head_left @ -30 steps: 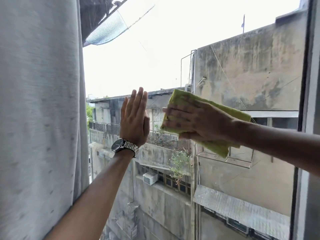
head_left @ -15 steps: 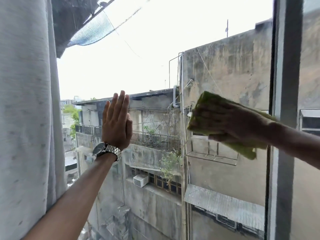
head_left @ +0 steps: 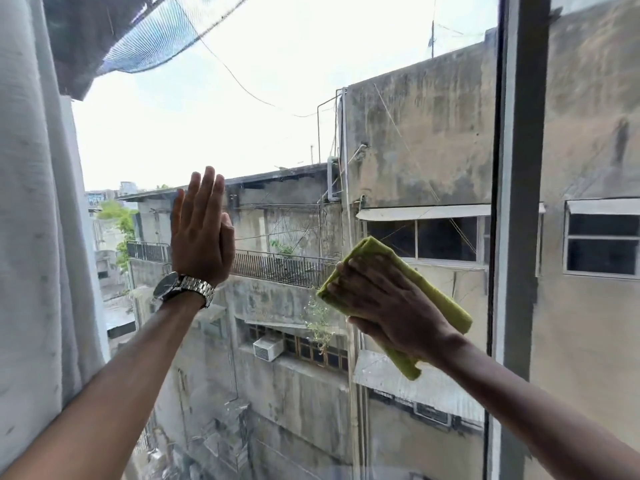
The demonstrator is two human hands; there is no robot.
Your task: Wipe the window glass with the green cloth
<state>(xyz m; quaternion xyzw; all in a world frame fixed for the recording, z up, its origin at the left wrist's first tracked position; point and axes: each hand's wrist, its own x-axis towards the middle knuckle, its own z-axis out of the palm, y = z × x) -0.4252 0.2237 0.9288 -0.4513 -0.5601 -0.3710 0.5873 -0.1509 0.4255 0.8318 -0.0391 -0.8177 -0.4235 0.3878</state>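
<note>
A pale grey fabric curtain hangs just to the outer side of the left hand, covering the edge of the pane there, and a dark grey upright window frame bar stands just beyond the right hand on its outer side; between these two lies the clear window glass that both hands face. The left hand is flat and open, fingers together and pointing up, palm toward the glass, holding nothing; whether the palm actually touches the pane cannot be told. A silver metal wristwatch with a dark face sits on that wrist, just below the hand. The right hand, lower than the left and well apart from it, lies spread over the folded yellow-green cloth, pressing it against the glass with fingers pointing toward the left hand; the cloth shows above the fingertips, along the far side of the knuckles and below the wrist. Nothing stands between the two hands on the pane. Through the glass, beyond both hands, are stained grey concrete buildings, a black railed balcony at about the height of the left wrist, and a white air-conditioner box lower down between the forearms. Counted: two hands, one cloth, one watch, one curtain, one frame bar.
</note>
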